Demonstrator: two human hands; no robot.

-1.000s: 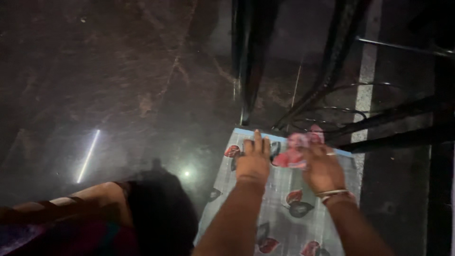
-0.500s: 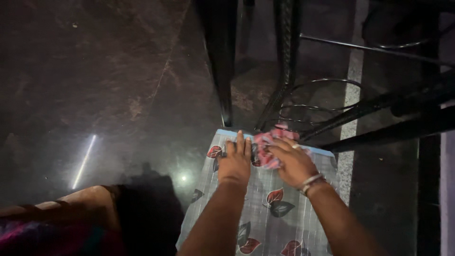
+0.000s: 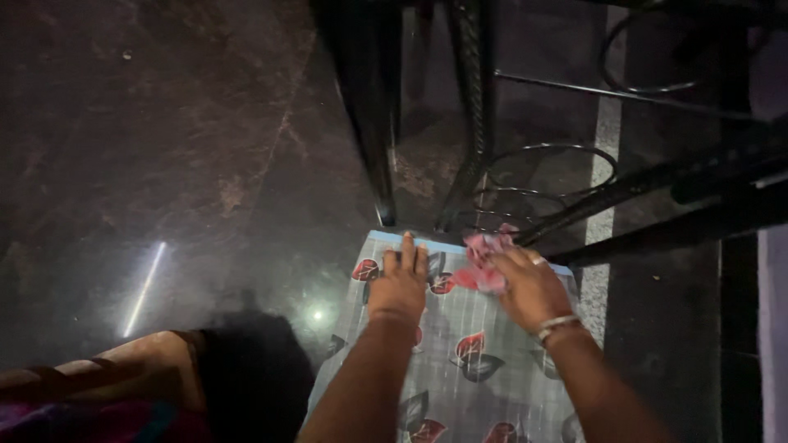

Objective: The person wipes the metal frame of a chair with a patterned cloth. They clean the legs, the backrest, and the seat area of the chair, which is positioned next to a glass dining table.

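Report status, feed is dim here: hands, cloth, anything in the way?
Left hand flat on the leaf-print sheet. Right hand gripping the pink cloth at the sheet's far edge. Black furniture legs just beyond.

Dark glossy stone floor [image 3: 164, 148], black metal chair legs [image 3: 373, 123], light glare.

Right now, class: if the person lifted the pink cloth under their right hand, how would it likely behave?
The pink cloth looks crumpled, so probably floppy and light. Bunched under the right hand on the leaf-print mat, it would likely drag rather than roll.
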